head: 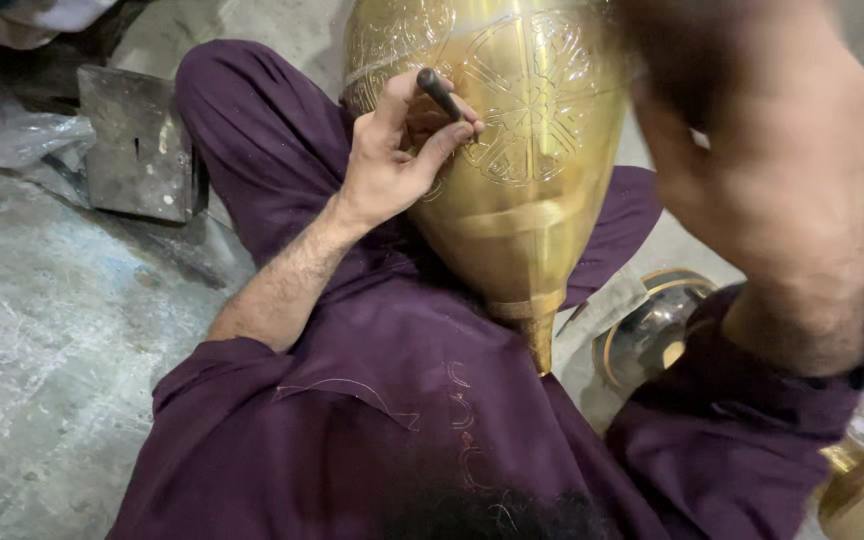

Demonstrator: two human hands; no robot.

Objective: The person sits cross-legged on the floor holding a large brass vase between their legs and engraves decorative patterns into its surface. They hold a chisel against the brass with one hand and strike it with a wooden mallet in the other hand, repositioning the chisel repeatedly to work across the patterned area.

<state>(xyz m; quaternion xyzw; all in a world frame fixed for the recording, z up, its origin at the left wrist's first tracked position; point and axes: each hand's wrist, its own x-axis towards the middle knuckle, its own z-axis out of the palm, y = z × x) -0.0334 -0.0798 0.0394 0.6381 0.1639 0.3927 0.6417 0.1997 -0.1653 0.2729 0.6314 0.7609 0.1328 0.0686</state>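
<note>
Head view looks down at your lap, where a large brass vessel [522,190] lies tilted across your purple-clad legs, its narrow neck pointing toward you. Your left hand [397,155] pinches a dark chisel [439,90] between thumb and fingers, the tip set against the engraved floral pattern on the vessel's side. Your right hand [752,120] is raised and blurred; you cannot tell its grip. A dark metal block [137,145] sits on the concrete floor [42,330].
</note>
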